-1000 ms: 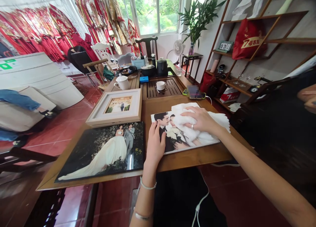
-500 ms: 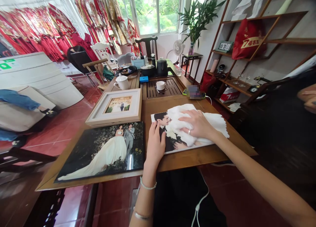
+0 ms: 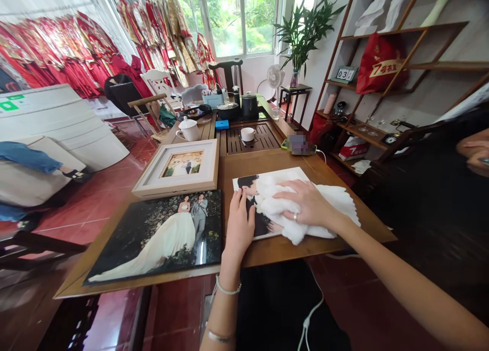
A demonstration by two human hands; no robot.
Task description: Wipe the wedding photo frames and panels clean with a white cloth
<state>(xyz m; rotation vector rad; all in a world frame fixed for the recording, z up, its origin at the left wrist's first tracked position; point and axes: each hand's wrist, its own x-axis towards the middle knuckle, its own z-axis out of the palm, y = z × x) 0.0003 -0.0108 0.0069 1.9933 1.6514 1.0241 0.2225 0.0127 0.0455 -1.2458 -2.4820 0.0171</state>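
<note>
My left hand [image 3: 240, 221] lies along the left edge of a wedding photo panel [image 3: 263, 227], fingers extended and steadying its corner. A fluffy white cloth [image 3: 280, 204] is gripped under my right hand [image 3: 305, 203], pressed onto the panel. The cloth hides much of the picture and trails past the panel's right side onto the table. Left of my left hand lies a dark glossy wedding photo [image 3: 168, 234], flat on the wood. Behind that one, a pale framed photo [image 3: 181, 165] rests face up.
The wooden table [image 3: 263, 160] also holds a lidded white mug [image 3: 188, 129], a small white cup [image 3: 247, 133], a slatted tea tray [image 3: 263, 143] and a phone [image 3: 300, 146] on a cable. Another person's hand [image 3: 476, 150] shows at far right. Shelves [image 3: 401, 65] stand behind.
My right hand has drawn the cloth a little toward me, uncovering the panel's far edge and covering more of its near edge. My left hand stays in place.
</note>
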